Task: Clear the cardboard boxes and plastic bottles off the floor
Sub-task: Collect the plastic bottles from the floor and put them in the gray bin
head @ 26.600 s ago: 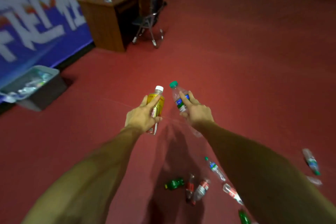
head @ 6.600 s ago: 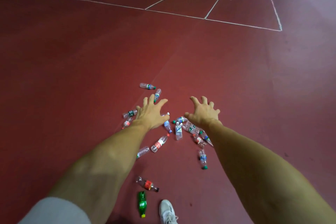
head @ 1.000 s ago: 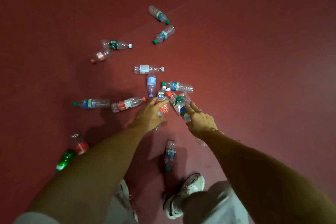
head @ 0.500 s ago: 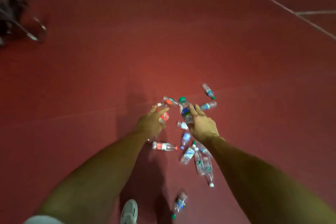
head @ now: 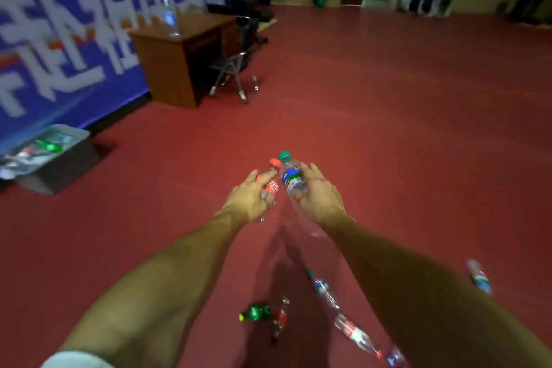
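head view: left hand (head: 248, 200) is gripping a clear red-capped plastic bottle (head: 272, 185), right hand (head: 318, 197) a clear green-capped plastic bottle (head: 292, 179), mid-body, both seemingly light, crushable.

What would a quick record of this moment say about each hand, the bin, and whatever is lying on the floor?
Left: left hand grips a red-capped bottle
Right: right hand grips a green-capped bottle with a blue label
Bin: grey bin beside the blue banner, bottles inside
Floor: green bottle and several clear bottles lying down
Boxes: none in view
Background: wooden desk, chair
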